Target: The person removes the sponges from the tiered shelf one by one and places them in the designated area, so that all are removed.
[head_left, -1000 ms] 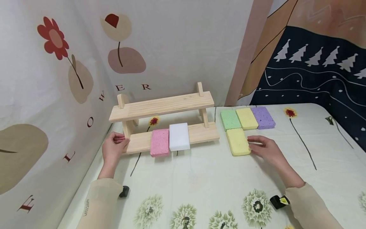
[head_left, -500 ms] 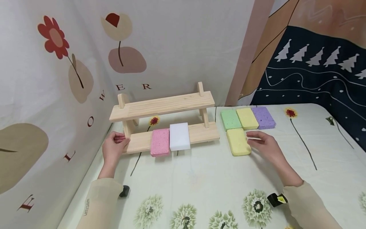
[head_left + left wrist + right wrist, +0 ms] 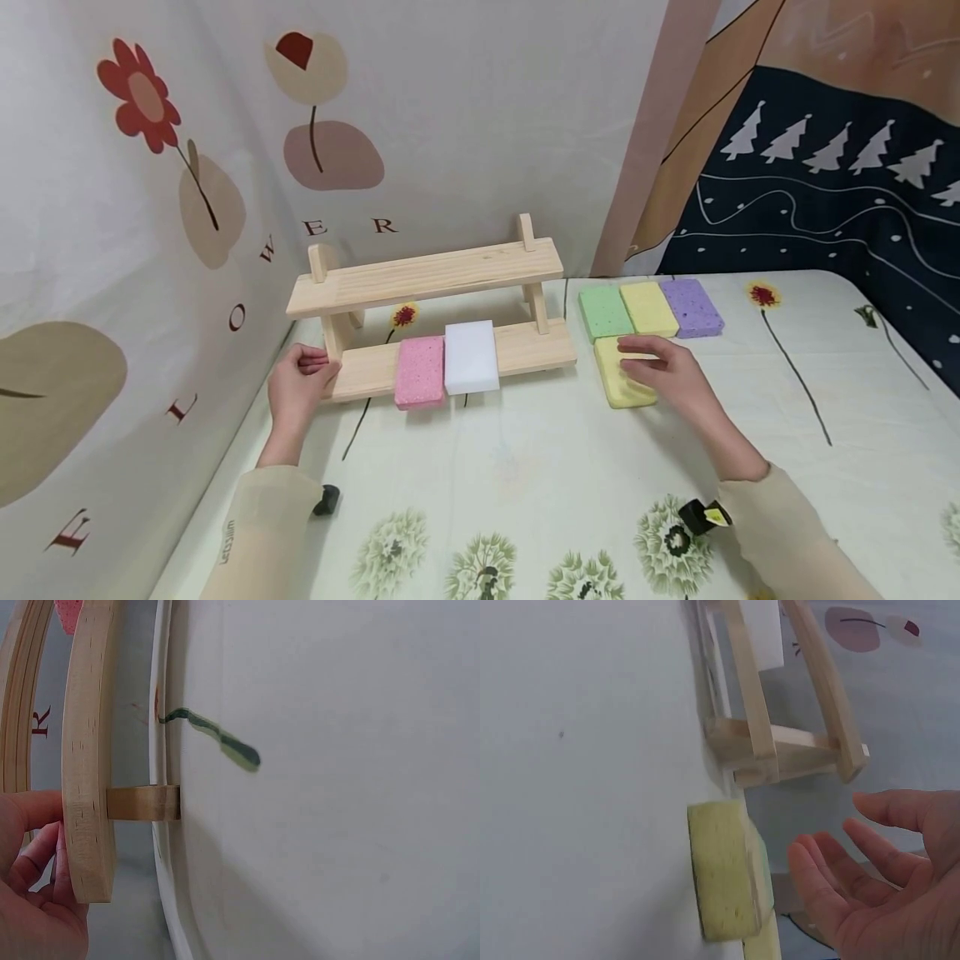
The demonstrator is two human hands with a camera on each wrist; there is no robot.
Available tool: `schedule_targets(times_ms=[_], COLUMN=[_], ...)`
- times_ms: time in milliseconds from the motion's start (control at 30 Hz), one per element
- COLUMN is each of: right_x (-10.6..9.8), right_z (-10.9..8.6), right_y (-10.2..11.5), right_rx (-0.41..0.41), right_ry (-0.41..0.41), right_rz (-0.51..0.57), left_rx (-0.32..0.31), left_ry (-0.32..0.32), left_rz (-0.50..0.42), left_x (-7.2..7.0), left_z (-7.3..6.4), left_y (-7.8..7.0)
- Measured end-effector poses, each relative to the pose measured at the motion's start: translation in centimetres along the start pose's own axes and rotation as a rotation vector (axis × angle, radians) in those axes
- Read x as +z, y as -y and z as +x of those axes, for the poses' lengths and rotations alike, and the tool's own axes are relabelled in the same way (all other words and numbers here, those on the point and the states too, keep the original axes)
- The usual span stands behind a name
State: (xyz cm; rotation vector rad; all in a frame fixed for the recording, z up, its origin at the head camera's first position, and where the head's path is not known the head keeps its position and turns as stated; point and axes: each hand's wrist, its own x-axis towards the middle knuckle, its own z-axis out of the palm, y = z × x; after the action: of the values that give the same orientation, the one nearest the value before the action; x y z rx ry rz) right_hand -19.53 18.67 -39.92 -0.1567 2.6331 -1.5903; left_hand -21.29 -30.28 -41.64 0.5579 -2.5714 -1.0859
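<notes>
A two-tier wooden shelf (image 3: pixel 427 279) stands at the back left. My left hand (image 3: pixel 297 385) holds the left end of its lower board (image 3: pixel 88 780), thumb and fingers at the board's edge. On that lower board lie a pink sponge (image 3: pixel 420 372) and a white sponge (image 3: pixel 471 358) side by side, overhanging the front. My right hand (image 3: pixel 670 372), its fingers loosely bent and holding nothing, hovers over the front yellow sponge (image 3: pixel 621 385). In the right wrist view this yellow sponge (image 3: pixel 724 874) lies on the cloth beside the spread fingers (image 3: pixel 826 881).
Behind the front yellow sponge, a green sponge (image 3: pixel 604 313), another yellow sponge (image 3: pixel 648 309) and a purple sponge (image 3: pixel 691 307) lie in a row. A floral cloth (image 3: pixel 525 467) covers the table. Printed fabric (image 3: pixel 480 125) hangs close behind the shelf.
My right hand has moved left, from the right edge of the front yellow sponge to above it. The left hand, shelf and sponges have stayed in place.
</notes>
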Motion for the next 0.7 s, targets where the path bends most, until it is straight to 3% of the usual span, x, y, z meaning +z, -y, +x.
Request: schedule_targets(times_ms=[400, 700], right_x=[3.4, 6.1], right_z=[1.1, 1.8], right_y=[2.1, 2.8], right_rx=[0.0, -0.025], right_ry=[0.041, 0.064], right_rz=[0.072, 0.194], left_rx=[0.008, -0.002], left_ry=[-0.001, 0.002], left_rz=[-0.009, -0.007], left_x=[0.0, 0.0], left_z=[-0.1, 0.0], left_y=[0.2, 0.1])
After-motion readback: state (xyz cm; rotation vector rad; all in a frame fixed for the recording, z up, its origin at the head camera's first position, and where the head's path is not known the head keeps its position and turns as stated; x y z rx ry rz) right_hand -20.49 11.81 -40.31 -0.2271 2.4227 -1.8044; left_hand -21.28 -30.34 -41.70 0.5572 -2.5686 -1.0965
